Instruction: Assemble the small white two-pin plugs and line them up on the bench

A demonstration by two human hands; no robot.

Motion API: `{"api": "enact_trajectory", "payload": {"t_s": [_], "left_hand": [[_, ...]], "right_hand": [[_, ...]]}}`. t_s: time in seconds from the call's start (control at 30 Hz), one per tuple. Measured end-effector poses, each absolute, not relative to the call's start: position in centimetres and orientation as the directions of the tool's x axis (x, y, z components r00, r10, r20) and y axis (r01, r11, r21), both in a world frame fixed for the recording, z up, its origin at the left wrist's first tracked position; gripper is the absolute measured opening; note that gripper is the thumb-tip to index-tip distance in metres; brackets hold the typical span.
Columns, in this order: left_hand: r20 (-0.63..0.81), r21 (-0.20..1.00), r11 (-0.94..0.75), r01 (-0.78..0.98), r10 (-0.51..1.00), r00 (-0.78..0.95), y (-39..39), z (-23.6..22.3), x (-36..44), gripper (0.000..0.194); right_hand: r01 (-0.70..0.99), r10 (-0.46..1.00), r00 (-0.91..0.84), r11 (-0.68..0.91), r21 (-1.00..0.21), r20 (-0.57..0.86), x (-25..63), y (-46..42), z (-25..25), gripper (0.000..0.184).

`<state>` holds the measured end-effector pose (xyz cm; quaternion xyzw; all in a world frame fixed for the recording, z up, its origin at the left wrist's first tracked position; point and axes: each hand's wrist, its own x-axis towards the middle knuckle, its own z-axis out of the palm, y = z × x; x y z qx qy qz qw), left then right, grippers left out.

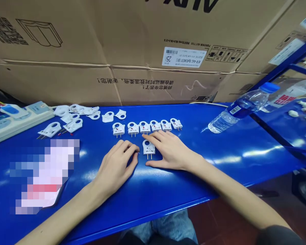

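Observation:
A white two-pin plug (149, 149) lies on the blue table (148, 190), pins toward me, between my hands. My right hand (169, 151) rests flat around it, fingers spread, with the index finger at its top and the thumb beside its lower edge. My left hand (117, 165) lies palm down just left of the plug, its fingers curled and their undersides hidden. Beyond my hands stands a row of several matching plugs (145, 127). Further left lie several loose white plug casings (78, 110).
A white power strip (22, 117) lies at the table's left end, near a pixelated blurred object (43, 177). Large cardboard cartons (117, 51) stand along the back. A water bottle (238, 109) lies at the right, next to a blue-framed shelf (283, 126).

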<state>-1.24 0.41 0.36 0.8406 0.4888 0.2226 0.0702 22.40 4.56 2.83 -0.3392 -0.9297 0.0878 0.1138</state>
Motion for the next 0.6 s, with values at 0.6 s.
{"api": "enact_trajectory", "payload": {"t_s": [0.6], "left_hand": [[0.299, 0.672, -0.376, 0.638, 0.926, 0.231, 0.0, 2.1, -0.5, 0.013]], "right_hand": [[0.606, 0.641, -0.753, 0.763, -0.227, 0.145, 21.3, 3.6, 2.4, 0.081]]}}
